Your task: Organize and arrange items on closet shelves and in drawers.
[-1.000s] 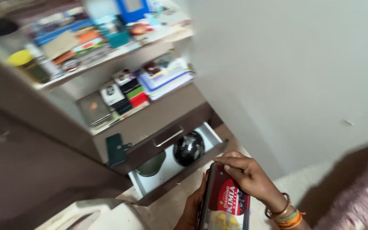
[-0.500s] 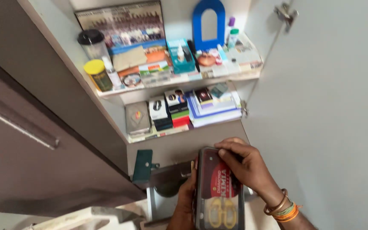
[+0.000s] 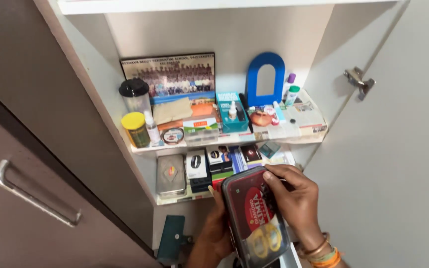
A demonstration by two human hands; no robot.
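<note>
Both my hands hold a flat rectangular box [image 3: 254, 218] with a clear lid, a red label and gold rings showing inside. My right hand [image 3: 296, 198] grips its upper right edge, bangles on the wrist. My left hand [image 3: 214, 233] supports the box from the left and underneath, mostly hidden behind it. The box is tilted upright in front of an open cupboard, just below the lower shelf [image 3: 175, 199].
The upper shelf [image 3: 165, 147] carries a framed group photo [image 3: 170, 77], a blue arch frame [image 3: 265, 79], a yellow-lidded jar [image 3: 135, 129], a black-lidded tumbler [image 3: 135, 97] and small bottles. The lower shelf holds a metal tin [image 3: 171, 173] and small boxes. Brown door with handle [image 3: 35, 196] at left; white door [image 3: 398, 149] at right.
The view has swung upward from the open drawer to the shelves. The box in my hands has risen closer to the lower shelf; the drawer is out of sight.
</note>
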